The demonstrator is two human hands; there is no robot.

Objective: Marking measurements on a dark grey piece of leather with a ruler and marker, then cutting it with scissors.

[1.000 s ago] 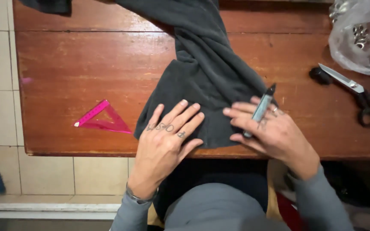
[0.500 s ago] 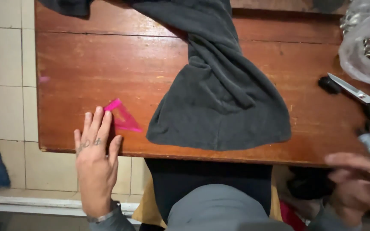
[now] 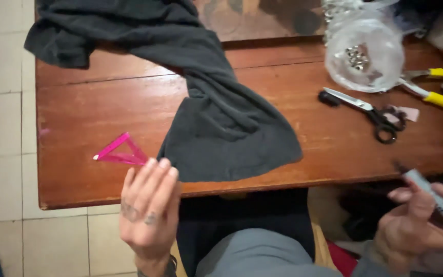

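My left hand (image 3: 147, 208) hovers above the near table edge, fingers held together and extended, holding nothing; its fingertips are just right of a pink transparent triangle ruler (image 3: 119, 151) lying on the wooden table (image 3: 78, 128). A dark grey cloth (image 3: 221, 128) is spread over the table's middle and trails off to the far left corner. My right hand (image 3: 416, 220) is below the table's near right edge, gripping a grey marker pen (image 3: 437, 200) that points up and to the left.
Black-handled scissors (image 3: 367, 110) lie right of the cloth. A clear plastic bag with small metal rings (image 3: 365, 54) sits at the back right, beside yellow-handled pliers (image 3: 439, 97). The tiled floor (image 3: 1, 154) shows on the left.
The camera view shifted. My left hand moved right from the ruler's left side to just beside the cloth's corner. My right hand with the pen stays off the table's near edge.
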